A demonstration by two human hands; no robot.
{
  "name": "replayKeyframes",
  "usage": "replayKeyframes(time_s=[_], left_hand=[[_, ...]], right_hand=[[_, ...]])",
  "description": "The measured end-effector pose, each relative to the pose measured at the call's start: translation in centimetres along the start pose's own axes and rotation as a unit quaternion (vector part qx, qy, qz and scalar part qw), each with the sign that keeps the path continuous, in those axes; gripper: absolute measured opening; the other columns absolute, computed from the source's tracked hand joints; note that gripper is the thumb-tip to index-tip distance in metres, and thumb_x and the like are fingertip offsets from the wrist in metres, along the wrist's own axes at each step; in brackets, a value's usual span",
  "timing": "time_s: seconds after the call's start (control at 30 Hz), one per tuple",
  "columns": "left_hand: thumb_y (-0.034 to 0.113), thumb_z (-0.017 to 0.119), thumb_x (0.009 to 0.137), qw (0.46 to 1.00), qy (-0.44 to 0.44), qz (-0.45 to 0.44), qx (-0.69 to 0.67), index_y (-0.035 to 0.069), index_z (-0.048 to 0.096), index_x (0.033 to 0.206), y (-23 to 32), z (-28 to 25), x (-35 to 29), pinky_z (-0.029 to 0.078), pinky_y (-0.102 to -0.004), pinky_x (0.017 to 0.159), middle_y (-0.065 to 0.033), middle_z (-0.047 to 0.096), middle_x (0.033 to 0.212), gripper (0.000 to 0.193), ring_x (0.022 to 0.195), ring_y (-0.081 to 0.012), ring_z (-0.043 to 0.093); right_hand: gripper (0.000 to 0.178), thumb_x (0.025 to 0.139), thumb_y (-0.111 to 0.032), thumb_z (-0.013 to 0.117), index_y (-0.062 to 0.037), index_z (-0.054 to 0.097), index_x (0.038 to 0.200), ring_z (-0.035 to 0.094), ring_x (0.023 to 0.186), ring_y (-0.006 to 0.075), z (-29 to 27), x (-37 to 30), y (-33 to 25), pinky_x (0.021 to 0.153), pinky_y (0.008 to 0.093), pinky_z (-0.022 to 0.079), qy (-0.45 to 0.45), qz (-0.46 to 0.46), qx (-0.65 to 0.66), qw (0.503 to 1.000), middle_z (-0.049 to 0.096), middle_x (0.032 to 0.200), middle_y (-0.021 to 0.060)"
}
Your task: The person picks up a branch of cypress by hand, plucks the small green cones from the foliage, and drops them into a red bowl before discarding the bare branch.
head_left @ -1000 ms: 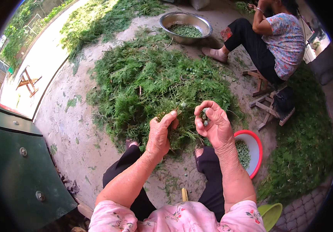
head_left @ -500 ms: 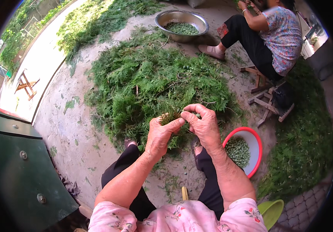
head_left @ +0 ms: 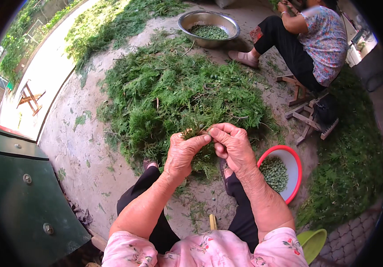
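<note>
My left hand (head_left: 182, 155) is closed round an evergreen sprig (head_left: 195, 127), whose tips stick out above the thumb. Close against it, my right hand (head_left: 234, 147) pinches with thumb and forefinger at the sprig's side; what lies between those fingertips is too small to make out. Both hands hang over the near edge of a large heap of cut evergreen branches (head_left: 156, 95). By my right forearm stands a white bowl with a red rim (head_left: 295, 178), partly filled with small green seed cones (head_left: 273, 173).
Beyond the heap sits a steel basin (head_left: 213, 43) with more green cones. A co-worker (head_left: 323, 44) sits at the far right near a wooden stool (head_left: 306, 119). More greenery (head_left: 347, 164) covers the right side. A dark green panel (head_left: 18, 196) is at left, a lime-green basin (head_left: 314, 244) lower right.
My right hand has dipped slightly toward me, its fingers more curled in. The left hand has tilted a little, and the sprig in it sits lower.
</note>
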State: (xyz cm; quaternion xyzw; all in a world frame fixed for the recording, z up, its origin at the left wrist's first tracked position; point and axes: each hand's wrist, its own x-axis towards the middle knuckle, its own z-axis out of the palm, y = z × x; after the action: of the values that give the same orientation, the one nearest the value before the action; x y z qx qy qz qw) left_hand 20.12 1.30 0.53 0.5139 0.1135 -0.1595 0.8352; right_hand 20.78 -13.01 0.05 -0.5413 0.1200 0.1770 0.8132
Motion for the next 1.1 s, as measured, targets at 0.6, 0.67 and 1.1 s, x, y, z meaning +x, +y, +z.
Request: replayKeyframes(time_s=[0.6,0.67,1.1], left_hand=[[0.016,0.065,0.078,0.991,0.036,-0.028,-0.127,0.007,0.058,0.075,-0.9,-1.4,1.1,0.022,-0.0222,0.050,0.0099,0.035,0.055,0.011,0.050,-0.0040,0.028],[0.016,0.065,0.078,0.991,0.024,-0.031,-0.130,0.007,0.058,0.076,-1.1,-1.5,1.1,0.022,-0.0219,0.050,0.0099,0.036,0.055,0.011,0.049,-0.0038,0.028],[0.014,0.073,0.072,0.997,0.032,-0.049,-0.058,0.004,0.062,0.082,-0.5,-1.0,0.4,0.023,-0.0210,0.046,0.0080,0.046,0.058,0.018,0.047,-0.0031,0.031]], right_hand=[[0.017,0.083,-0.011,0.063,-0.0018,0.058,0.097,0.050,0.050,0.0051,-0.6,0.0,-0.8,0.038,0.0174,0.033,-0.005,-0.036,0.054,0.998,0.056,0.068,0.0010],[0.025,0.082,-0.012,0.065,0.0009,0.059,0.103,0.045,0.047,0.0017,-0.2,-0.1,-0.5,0.037,0.0155,0.031,-0.001,-0.019,-0.037,0.999,0.052,0.060,-0.0038],[0.015,0.066,-0.002,0.073,-0.0026,0.063,0.078,0.054,0.060,0.0156,0.3,-0.1,-0.2,0.054,0.0279,0.042,0.168,-0.365,-0.384,0.832,0.056,0.069,0.0071]])
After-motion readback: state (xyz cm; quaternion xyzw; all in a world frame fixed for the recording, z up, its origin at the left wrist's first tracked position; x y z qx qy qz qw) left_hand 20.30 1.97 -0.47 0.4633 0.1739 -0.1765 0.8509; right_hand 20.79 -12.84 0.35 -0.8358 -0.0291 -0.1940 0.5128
